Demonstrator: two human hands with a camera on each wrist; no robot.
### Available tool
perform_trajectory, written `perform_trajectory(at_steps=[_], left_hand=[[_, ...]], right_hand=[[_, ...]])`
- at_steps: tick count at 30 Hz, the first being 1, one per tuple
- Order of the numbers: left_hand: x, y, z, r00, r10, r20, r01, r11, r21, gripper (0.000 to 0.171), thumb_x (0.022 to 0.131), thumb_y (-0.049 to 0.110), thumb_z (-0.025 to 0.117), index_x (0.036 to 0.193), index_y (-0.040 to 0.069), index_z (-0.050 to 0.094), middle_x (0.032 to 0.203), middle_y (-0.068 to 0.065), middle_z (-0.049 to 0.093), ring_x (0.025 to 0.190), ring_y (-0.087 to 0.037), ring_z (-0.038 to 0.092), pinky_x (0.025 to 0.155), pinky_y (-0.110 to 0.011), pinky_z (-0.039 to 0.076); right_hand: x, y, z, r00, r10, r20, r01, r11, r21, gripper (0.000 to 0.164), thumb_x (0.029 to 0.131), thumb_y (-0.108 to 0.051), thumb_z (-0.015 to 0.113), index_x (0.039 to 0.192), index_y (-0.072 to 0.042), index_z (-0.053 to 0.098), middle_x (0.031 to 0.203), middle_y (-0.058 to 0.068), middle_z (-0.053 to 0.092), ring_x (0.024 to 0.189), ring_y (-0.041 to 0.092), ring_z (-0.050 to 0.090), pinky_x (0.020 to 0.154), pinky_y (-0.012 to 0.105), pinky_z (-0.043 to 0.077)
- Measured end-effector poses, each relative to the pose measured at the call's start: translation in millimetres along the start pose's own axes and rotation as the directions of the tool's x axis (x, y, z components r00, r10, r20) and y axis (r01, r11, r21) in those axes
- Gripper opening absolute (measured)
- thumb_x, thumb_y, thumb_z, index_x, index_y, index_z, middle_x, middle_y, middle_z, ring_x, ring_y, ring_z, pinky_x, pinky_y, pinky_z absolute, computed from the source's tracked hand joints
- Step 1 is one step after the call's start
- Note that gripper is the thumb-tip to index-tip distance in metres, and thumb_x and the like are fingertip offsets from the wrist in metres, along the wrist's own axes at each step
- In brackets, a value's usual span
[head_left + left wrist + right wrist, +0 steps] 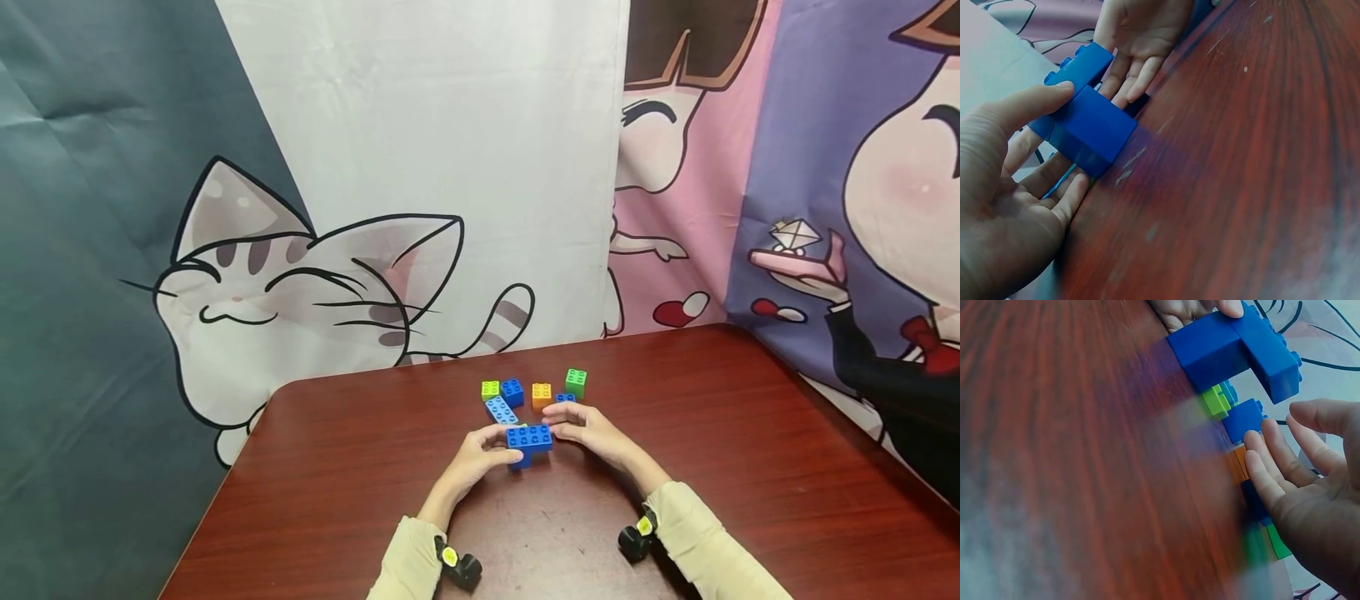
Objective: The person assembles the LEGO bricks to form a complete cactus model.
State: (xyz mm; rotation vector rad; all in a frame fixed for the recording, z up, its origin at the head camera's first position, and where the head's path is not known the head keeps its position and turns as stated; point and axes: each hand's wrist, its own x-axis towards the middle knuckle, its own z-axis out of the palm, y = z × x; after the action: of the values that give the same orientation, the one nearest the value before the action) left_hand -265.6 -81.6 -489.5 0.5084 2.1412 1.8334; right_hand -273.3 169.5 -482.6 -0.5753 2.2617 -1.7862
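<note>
A long blue toy brick (529, 437) with two rows of studs sits on top of another blue brick (519, 462), overhanging it to the right. My left hand (478, 453) grips this pair at its left end, the thumb on the near side in the left wrist view. Both bricks stand close over the tabletop. To the right, my right hand (592, 432) is held with fingers loosely bent and nothing between them. Its fingertips are near the long brick's free end, with a gap showing in the right wrist view.
Behind the hands, several loose bricks lie on the brown table (360, 467): lime (491, 389), dark blue (512, 392), light blue (501, 410), orange (542, 396), green (576, 382), and a blue one (566, 398) partly hidden by my right hand. A printed cloth backdrop (450, 125) rises behind the table.
</note>
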Motion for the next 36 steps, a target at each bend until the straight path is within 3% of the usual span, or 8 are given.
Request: perform_trajectory(at_steps=[8,13,18,25,29,36], left_hand=[[1.1,-2.3,-0.1,1.000,0.002,0.003,-0.002,1.000,0.004,0.044,0.087,0.013,0.073,0.127,0.000,0.061,0.119,-0.019,0.067,0.094,-0.010,0.067,0.088,-0.026,0.054],[0.1,-2.0,2.7,1.000,0.008,-0.007,-0.008,1.000,-0.023,0.044,0.087,0.012,0.073,0.127,-0.001,0.061,0.118,-0.018,0.067,0.092,-0.008,0.067,0.087,-0.024,0.054],[-1.9,-3.6,3.3,1.000,0.008,-0.017,-0.009,0.999,-0.054,0.044,0.086,0.010,0.073,0.127,-0.002,0.061,0.116,-0.018,0.068,0.089,-0.007,0.067,0.084,-0.020,0.053],[-3.2,-5.7,-7.2,1.000,0.021,-0.010,-0.022,1.000,-0.017,0.045,0.084,0.009,0.074,0.125,-0.003,0.062,0.119,-0.023,0.067,0.094,-0.009,0.069,0.083,-0.021,0.054],[-2.9,-6.6,-12.1,0.999,0.035,-0.002,-0.035,0.999,-0.012,0.045,0.084,0.007,0.074,0.125,-0.004,0.061,0.120,-0.024,0.066,0.096,-0.012,0.070,0.085,-0.023,0.055],[-4.2,-7.2,-13.9,1.000,0.020,0.011,-0.020,0.999,-0.029,0.046,0.085,0.007,0.073,0.127,-0.003,0.060,0.122,-0.025,0.065,0.094,-0.007,0.069,0.083,-0.021,0.054]], right_hand=[[13,-7,3,0.998,0.054,-0.023,-0.053,0.997,0.058,0.043,0.098,-0.016,0.057,0.132,0.010,0.051,0.128,0.032,0.058,0.110,0.018,0.066,0.093,0.029,0.054],[31,-21,1,0.998,0.056,-0.009,-0.054,0.991,0.126,0.047,0.099,-0.017,0.056,0.134,0.012,0.047,0.128,0.036,0.056,0.108,0.028,0.068,0.095,0.035,0.053],[53,-37,5,0.996,0.081,-0.032,-0.076,0.987,0.142,0.045,0.099,-0.018,0.057,0.135,0.007,0.048,0.130,0.032,0.057,0.113,0.032,0.066,0.101,0.044,0.049],[77,-37,18,0.997,0.059,0.046,-0.067,0.979,0.192,0.046,0.101,-0.016,0.052,0.138,0.010,0.042,0.135,0.035,0.051,0.120,0.035,0.061,0.103,0.042,0.046],[84,-33,24,0.994,0.102,0.033,-0.106,0.981,0.163,0.043,0.100,-0.013,0.053,0.135,0.011,0.047,0.134,0.033,0.054,0.123,0.036,0.059,0.105,0.044,0.044],[93,-27,26,0.986,0.146,-0.074,-0.141,0.988,0.069,0.039,0.099,-0.014,0.055,0.132,0.006,0.055,0.133,0.025,0.059,0.126,0.034,0.057,0.106,0.044,0.043]])
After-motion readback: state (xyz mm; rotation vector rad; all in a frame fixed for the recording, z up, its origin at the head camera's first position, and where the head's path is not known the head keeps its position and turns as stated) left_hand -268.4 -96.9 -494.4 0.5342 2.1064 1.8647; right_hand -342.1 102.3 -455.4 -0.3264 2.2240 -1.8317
